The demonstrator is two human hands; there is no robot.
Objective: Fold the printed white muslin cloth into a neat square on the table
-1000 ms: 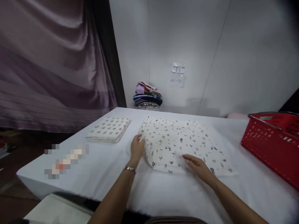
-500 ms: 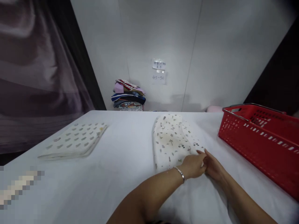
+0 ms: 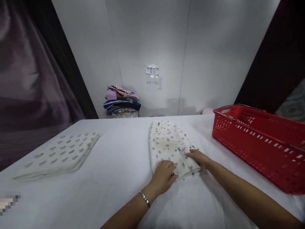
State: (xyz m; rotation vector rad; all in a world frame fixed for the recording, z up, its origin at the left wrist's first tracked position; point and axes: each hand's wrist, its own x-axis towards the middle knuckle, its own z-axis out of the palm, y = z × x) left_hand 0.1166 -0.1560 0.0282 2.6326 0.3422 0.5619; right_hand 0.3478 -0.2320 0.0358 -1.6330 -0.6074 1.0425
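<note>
Reaching back toward the table's (image 3: 121, 159) far edge: printed cloth (image 3: 164, 140), folded. Left hand (image 3: 164, 176) open across its near end; right hand (image 3: 199, 158) at right edge, pinch unclear. Likely light, limp, easily rumpled; best held by both near corners.

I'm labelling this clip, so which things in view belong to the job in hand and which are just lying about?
In the job:
patterned white cloth, touched by left hand and right hand
white table beneath it

Apparently lying about:
folded printed cloth at left
red basket at right
fabric stack by the wall
</note>
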